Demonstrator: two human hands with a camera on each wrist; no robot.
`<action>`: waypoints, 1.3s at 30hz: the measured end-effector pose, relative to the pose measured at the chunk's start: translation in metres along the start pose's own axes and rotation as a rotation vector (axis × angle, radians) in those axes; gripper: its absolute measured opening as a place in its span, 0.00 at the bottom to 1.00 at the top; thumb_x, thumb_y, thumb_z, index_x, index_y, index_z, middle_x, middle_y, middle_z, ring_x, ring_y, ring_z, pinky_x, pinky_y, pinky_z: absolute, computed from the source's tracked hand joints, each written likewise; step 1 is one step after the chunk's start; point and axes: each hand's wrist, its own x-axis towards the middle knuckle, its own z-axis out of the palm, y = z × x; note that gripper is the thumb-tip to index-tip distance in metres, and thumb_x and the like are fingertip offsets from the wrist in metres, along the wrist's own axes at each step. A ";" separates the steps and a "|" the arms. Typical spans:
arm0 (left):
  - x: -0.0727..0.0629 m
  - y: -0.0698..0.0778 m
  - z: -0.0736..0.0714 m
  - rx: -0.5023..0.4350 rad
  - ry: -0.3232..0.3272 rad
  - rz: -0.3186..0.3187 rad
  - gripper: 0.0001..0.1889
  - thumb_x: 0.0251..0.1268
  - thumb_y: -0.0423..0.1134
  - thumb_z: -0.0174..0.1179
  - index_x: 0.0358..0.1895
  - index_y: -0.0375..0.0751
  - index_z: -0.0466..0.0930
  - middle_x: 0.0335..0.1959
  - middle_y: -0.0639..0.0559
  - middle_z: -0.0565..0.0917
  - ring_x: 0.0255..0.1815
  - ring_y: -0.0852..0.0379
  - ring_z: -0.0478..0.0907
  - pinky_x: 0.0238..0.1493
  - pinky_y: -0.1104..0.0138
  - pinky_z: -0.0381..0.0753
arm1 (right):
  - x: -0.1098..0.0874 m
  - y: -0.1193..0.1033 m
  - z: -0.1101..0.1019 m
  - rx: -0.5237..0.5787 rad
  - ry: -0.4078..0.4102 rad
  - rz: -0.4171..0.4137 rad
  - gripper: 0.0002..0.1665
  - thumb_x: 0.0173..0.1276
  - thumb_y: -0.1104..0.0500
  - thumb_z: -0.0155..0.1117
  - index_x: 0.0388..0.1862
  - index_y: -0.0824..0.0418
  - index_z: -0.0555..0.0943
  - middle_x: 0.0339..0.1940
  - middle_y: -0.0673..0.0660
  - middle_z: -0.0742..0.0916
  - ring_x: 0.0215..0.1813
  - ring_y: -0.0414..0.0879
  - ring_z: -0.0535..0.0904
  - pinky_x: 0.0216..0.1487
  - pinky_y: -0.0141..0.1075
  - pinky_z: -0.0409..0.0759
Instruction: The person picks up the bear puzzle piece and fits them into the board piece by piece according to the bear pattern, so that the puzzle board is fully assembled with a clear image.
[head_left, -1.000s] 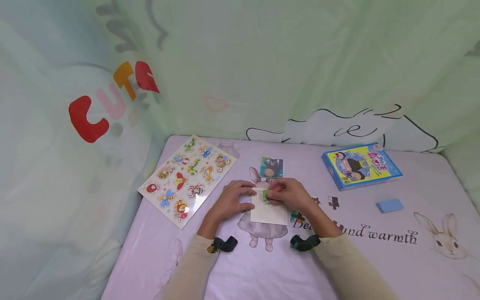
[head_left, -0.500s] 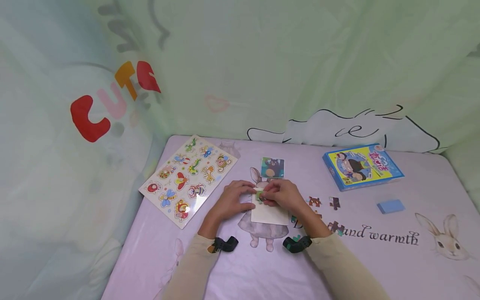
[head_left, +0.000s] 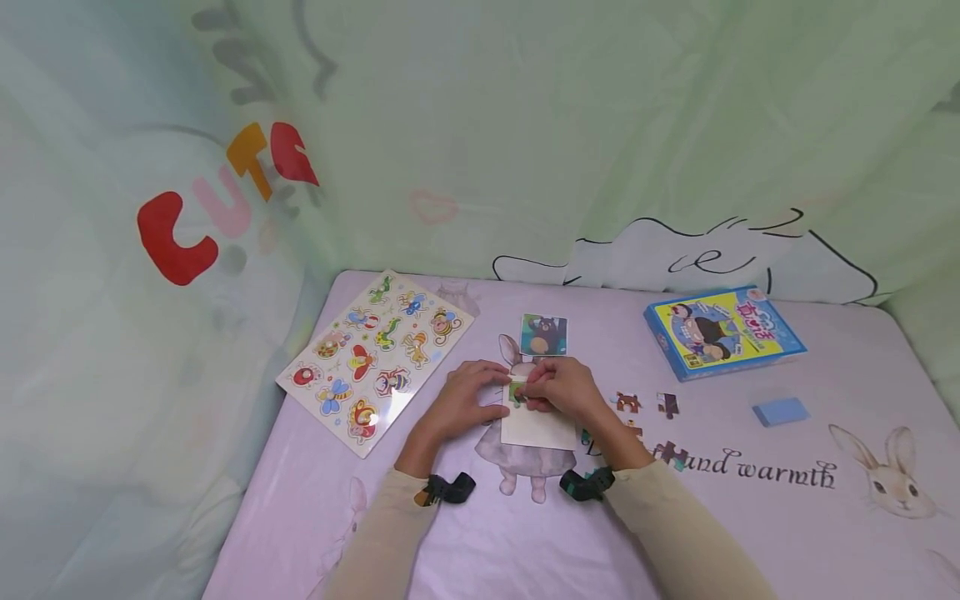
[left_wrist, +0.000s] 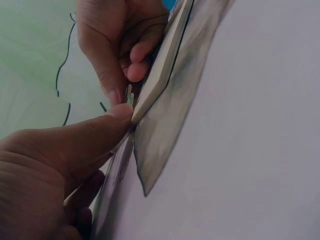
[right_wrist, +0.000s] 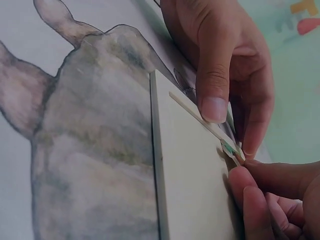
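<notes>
A cream-coloured puzzle tray [head_left: 537,430] with a raised rim lies on the table between both hands. My left hand [head_left: 467,402] holds it at the upper left corner, thumb on the rim [right_wrist: 172,112] in the right wrist view. A green jigsaw piece [head_left: 515,392] is pinched between thumb and fingers of my right hand [head_left: 564,392], tilted at that same corner. Its lower end meets the tray near the rim in the right wrist view. Loose brown jigsaw pieces [head_left: 668,406] lie right of the right hand; the forearm partly covers some.
Behind the tray lies a bear picture card [head_left: 545,335]. An insect puzzle board [head_left: 375,354] is at the left. A blue-and-yellow box [head_left: 723,333] stands back right, with a blue block [head_left: 781,412] in front of it. Fabric walls enclose the table's back and sides.
My right hand has moved left with the green jigsaw piece, from the tray's upper middle to its upper left corner. More loose pieces show beside the right forearm. The left hand stays put.
</notes>
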 end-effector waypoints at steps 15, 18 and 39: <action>0.000 -0.002 0.001 0.000 0.004 0.010 0.24 0.63 0.50 0.71 0.61 0.50 0.82 0.67 0.57 0.78 0.72 0.54 0.68 0.70 0.51 0.63 | -0.003 -0.001 0.003 -0.028 0.045 -0.009 0.12 0.61 0.59 0.77 0.34 0.63 0.82 0.21 0.55 0.87 0.21 0.41 0.84 0.26 0.29 0.79; 0.000 -0.002 0.002 -0.002 0.002 0.009 0.24 0.63 0.49 0.71 0.62 0.50 0.82 0.67 0.57 0.78 0.72 0.53 0.68 0.70 0.51 0.63 | -0.002 0.000 0.003 -0.042 0.053 -0.014 0.13 0.59 0.58 0.79 0.34 0.62 0.82 0.21 0.54 0.87 0.21 0.41 0.85 0.26 0.29 0.79; 0.003 0.002 -0.002 -0.014 0.004 -0.021 0.20 0.64 0.48 0.71 0.58 0.49 0.85 0.64 0.56 0.80 0.69 0.52 0.71 0.68 0.51 0.66 | -0.007 -0.001 -0.003 -0.197 0.026 -0.062 0.06 0.63 0.57 0.76 0.34 0.59 0.89 0.26 0.52 0.86 0.24 0.41 0.81 0.28 0.31 0.78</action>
